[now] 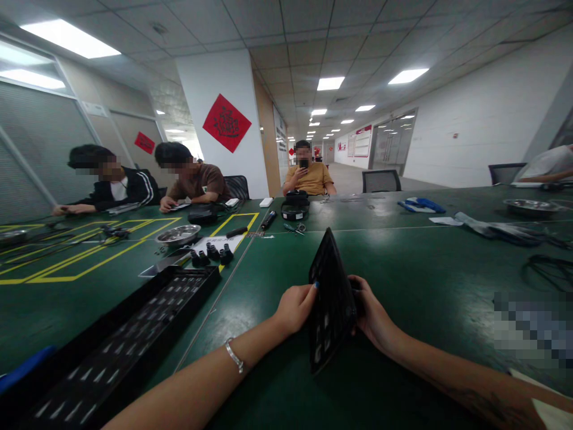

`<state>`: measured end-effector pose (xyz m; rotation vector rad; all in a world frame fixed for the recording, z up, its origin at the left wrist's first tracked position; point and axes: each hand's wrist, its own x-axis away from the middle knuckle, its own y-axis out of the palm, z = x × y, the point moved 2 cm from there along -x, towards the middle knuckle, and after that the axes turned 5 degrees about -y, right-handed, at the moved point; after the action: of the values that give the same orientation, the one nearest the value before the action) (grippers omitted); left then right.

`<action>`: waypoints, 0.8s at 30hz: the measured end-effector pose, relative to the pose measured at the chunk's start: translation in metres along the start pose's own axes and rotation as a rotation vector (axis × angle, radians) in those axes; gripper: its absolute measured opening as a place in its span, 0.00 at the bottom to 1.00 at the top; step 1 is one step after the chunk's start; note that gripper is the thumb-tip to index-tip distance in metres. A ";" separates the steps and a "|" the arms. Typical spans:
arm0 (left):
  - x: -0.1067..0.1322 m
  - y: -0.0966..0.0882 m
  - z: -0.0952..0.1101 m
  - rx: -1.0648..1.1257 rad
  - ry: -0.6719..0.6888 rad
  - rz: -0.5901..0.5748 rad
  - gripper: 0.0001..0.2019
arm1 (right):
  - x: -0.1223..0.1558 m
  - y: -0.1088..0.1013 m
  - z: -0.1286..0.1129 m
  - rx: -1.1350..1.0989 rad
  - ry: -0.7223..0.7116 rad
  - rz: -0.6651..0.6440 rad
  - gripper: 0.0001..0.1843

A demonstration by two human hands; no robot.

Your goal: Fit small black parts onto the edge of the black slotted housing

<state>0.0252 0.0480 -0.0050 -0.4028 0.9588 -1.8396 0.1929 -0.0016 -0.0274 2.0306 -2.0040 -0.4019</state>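
Between my hands a flat black panel point(332, 298) stands on edge above the green table, with pale marks low on its left face. My left hand point(295, 306) grips its near-left side, the thumb with a blue nail pressed on that face. On the other side, my right hand point(369, 310) is closed on the panel's back, its fingertips partly hidden. To the left lies a long black tray point(197, 278) with rows of small pale pointed pieces. Several black cylindrical parts point(212, 254) stand just beyond the tray.
A metal bowl point(178, 235) sits behind the black parts. Pliers point(294, 228) and a black headset-like object point(294, 209) lie farther ahead. Blue gloves point(421, 205), another metal bowl point(532, 208) and dark cables point(548, 269) are at right. Several people sit around the table.
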 end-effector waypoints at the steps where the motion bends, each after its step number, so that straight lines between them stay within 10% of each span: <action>1: 0.000 0.000 0.000 -0.002 0.008 -0.003 0.29 | 0.000 0.000 0.000 0.003 -0.002 0.001 0.23; 24: 0.001 -0.001 0.000 -0.027 0.002 0.013 0.28 | 0.001 0.001 -0.002 -0.018 0.002 -0.001 0.21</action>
<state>0.0247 0.0474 -0.0045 -0.4103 0.9860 -1.8176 0.1930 -0.0023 -0.0248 2.0208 -1.9907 -0.4175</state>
